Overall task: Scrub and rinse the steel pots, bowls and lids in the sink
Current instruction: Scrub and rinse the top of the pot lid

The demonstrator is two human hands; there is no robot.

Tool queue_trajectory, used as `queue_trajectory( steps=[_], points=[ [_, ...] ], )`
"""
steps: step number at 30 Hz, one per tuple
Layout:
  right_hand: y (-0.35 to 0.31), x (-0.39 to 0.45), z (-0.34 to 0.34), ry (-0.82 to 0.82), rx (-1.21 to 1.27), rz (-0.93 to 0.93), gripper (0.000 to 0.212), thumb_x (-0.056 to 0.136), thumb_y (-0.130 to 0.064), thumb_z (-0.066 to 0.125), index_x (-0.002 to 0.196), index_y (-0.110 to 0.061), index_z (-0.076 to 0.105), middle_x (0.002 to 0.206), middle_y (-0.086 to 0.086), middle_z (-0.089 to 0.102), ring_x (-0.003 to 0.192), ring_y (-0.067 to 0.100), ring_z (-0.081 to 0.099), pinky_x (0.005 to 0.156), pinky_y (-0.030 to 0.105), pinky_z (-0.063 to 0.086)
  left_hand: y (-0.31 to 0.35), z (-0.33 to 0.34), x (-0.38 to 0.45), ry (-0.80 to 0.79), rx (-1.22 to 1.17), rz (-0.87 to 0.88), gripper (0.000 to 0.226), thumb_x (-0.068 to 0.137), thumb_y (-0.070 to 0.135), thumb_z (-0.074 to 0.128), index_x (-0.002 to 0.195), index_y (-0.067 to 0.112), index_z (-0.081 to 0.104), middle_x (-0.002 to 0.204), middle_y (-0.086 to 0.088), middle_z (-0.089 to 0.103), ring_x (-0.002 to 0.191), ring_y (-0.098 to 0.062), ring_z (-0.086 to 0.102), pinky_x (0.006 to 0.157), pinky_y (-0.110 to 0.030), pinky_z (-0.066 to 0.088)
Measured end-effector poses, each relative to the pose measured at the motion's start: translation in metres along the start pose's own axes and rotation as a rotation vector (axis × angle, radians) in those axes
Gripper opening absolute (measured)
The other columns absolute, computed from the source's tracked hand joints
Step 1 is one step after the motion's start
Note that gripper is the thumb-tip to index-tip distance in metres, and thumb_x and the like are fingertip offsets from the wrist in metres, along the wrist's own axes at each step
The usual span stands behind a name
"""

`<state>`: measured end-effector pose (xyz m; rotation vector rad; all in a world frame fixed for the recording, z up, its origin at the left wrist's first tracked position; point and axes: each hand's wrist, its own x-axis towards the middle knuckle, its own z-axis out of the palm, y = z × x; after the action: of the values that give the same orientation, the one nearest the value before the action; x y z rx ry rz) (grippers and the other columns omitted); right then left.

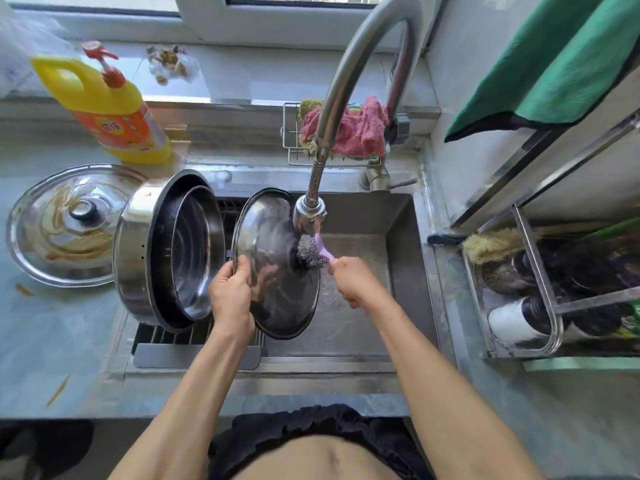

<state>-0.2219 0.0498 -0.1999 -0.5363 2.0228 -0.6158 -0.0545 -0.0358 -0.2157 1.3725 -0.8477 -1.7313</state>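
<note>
Head view over a steel sink point(401, 216), left hand point(231, 295) gripping the rim of a round steel lid point(273, 271) held tilted under the faucet head point(309, 212), right hand point(353, 282) clutching a purple-handled steel-wool scrubber point(311, 252) against it, steel pot with nested bowl point(169, 251) on its side just left.

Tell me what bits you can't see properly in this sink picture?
All in the head view:
- Round steel lid held on edge: its far face is turned away.
- Steel-wool scrubber with purple handle: the right hand covers most of the handle.
- Yellow detergent bottle: label print too small to read.
- Steel wire rack: its dark contents are blurred and cut off by the right edge.
</note>
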Motion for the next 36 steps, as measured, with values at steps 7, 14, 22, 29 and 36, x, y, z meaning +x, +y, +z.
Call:
queue_trajectory(
  steps=[7,14,22,29,36],
  points=[
    [0.036,0.002,-0.004,0.044,0.366,0.144,0.029,0.097,-0.019,0.034,0.08,-0.027,0.055,0.048,-0.004,0.027,0.039,0.01,0.017,0.045,0.017,0.011,0.0,0.0,0.0,0.045,-0.065,-0.166,0.02,0.106,0.016,0.051,0.092,0.013,0.066,0.074,0.002,0.076,0.069,-0.013,0.073,0.058,-0.029,0.06],
    [0.07,-0.001,-0.014,0.291,0.406,0.071,0.028,0.101,-0.027,0.039,0.084,-0.012,0.056,0.054,0.001,0.039,0.036,0.011,0.031,0.038,0.019,0.021,-0.015,0.008,0.004,0.152,-0.179,-0.432,0.017,0.102,0.012,0.054,0.111,0.004,0.066,0.1,-0.016,0.076,0.089,-0.03,0.074,0.071,-0.048,0.061],
    [0.089,-0.003,-0.021,0.424,0.322,-0.033,0.036,0.096,-0.042,0.046,0.07,-0.017,0.052,0.058,-0.001,0.049,0.051,0.019,0.041,0.049,0.027,0.027,-0.027,0.02,0.003,0.273,-0.165,-0.472,0.02,0.089,0.001,0.063,0.108,-0.005,0.064,0.099,-0.018,0.07,0.088,-0.035,0.071,0.084,-0.057,0.058],
    [0.096,-0.003,-0.023,0.45,0.346,-0.036,0.036,0.095,-0.044,0.046,0.074,-0.016,0.053,0.058,0.0,0.048,0.05,0.019,0.042,0.05,0.026,0.029,-0.029,0.029,0.014,0.273,-0.18,-0.418,0.018,0.088,0.0,0.059,0.072,0.008,0.064,0.061,-0.004,0.068,0.063,-0.022,0.062,0.076,-0.038,0.057],
    [0.105,-0.004,-0.022,0.457,0.312,-0.013,0.037,0.096,-0.043,0.044,0.068,-0.019,0.048,0.056,0.0,0.048,0.052,0.023,0.044,0.056,0.032,0.035,-0.029,0.022,0.023,0.265,-0.181,-0.378,0.02,0.089,0.001,0.056,0.074,0.009,0.067,0.054,0.001,0.067,0.055,-0.017,0.062,0.073,-0.034,0.058]
  ],
)
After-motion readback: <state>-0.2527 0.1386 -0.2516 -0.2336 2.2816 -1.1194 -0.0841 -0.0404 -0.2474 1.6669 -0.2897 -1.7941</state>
